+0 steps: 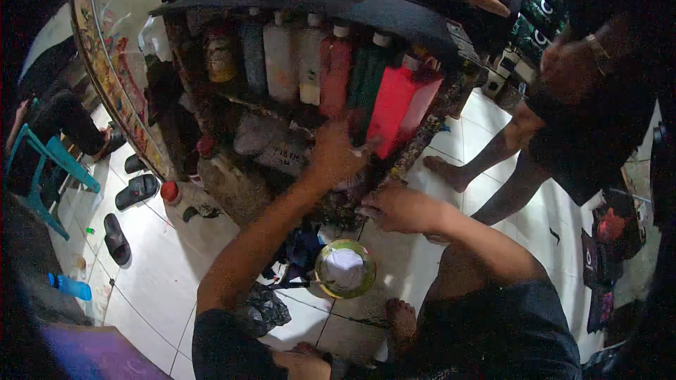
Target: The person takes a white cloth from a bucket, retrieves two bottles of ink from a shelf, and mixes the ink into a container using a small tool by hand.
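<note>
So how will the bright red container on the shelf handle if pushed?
The bright red container looks flat-sided, so it probably won't roll. Tall and narrow, it may tip if pushed high. Its smooth-looking face could be slippery.

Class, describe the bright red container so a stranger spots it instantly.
Find the black-topped cabinet. Inside stands a row of bottles. The bright red container closes that row's right end, boxier and brighter than its neighbours.
</note>
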